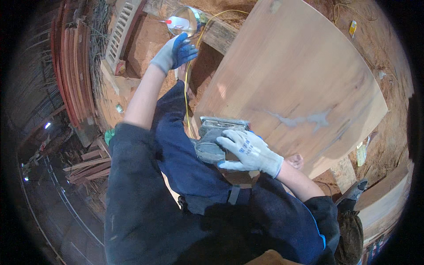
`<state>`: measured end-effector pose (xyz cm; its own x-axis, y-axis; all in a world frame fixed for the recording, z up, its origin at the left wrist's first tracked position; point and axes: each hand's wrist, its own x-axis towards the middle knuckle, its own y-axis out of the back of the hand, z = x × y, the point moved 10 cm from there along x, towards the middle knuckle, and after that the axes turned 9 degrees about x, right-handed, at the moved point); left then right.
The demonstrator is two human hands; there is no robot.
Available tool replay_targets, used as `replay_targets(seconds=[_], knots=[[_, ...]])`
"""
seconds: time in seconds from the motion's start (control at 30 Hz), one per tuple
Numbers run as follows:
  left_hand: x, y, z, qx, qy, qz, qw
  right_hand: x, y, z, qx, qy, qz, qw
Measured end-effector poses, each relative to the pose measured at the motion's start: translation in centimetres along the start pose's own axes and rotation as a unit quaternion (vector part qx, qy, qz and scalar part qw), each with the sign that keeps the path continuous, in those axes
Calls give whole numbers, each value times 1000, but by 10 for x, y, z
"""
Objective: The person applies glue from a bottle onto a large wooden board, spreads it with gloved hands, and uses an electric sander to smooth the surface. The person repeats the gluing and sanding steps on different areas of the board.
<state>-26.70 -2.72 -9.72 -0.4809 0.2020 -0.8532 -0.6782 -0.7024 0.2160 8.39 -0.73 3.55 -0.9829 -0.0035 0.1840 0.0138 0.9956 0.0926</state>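
My left hand (175, 53), in a white and blue work glove, reaches out over the ground with its fingers apart and nothing in them. Just beyond it sits a round tin (192, 27), in which a white squeeze bottle (178, 23) with a red nozzle leans. My right hand (254, 152), gloved in white, lies wrapped over the body of a dusty grey power sander (211, 148). The sander is in front of my lap, at the near left edge of a big curved wooden panel (291, 75). Dark streaks and a pale filled patch mark the panel's surface.
A yellow cord (186, 88) runs past my left leg toward the tin. Stacked reddish boards (73, 66) and a slatted pale frame (119, 33) stand at left. A small yellow bottle (352, 28) lies beyond the panel; another wooden slab (384, 203) is at lower right.
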Motion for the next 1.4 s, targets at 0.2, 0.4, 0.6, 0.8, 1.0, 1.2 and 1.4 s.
replay_targets(seconds=[0.2, 0.4, 0.6, 0.8, 1.0, 1.2, 1.4], knots=[[149, 28, -34, -230, 26, 48, 972, -8, 34, 15, -25, -66, 48, 996], [220, 56, -12, -255, -119, -7, 960, -25, 94, 32, -63, -112, 156, 979], [127, 83, 92, -166, -162, 83, 969, -50, 146, 39, -84, -158, 254, 951], [-4, -10, 126, 57, -232, -103, 965, -75, 175, 34, -41, -219, 325, 919], [-102, -193, 58, 555, -426, -57, 712, -110, 194, 22, -45, -231, 422, 876], [-149, -280, -17, 445, -350, 21, 824, -152, 237, 5, -125, -224, 530, 808], [-173, -300, -59, 380, -314, 37, 869, -124, 263, -1, -406, -271, 424, 763]])
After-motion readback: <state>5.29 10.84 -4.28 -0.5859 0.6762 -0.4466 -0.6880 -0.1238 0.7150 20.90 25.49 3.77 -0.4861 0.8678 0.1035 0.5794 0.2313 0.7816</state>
